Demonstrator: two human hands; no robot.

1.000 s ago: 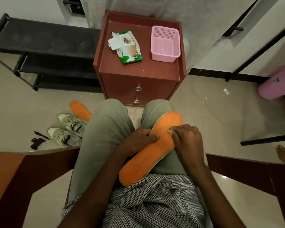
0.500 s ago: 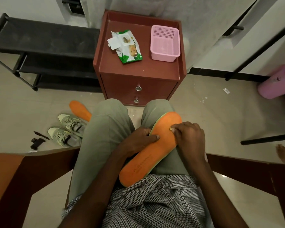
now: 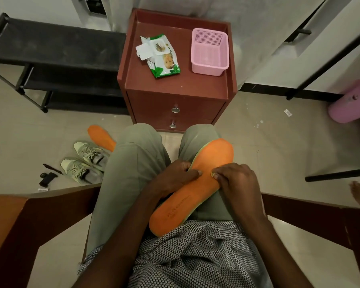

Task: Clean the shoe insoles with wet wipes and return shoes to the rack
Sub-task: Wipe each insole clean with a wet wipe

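Head view: our right hand (image 3: 236,181) pinches a scrap, likely a wipe, against the insole (image 3: 192,188); our left hand (image 3: 176,178) grips its near edge. We judge the wiping step underway; next, stroke toward the heel. Beyond our fingers, a wipes pack (image 3: 159,56) reads "ovel"; left, shoes (image 3: 83,163) and a second insole (image 3: 101,137).
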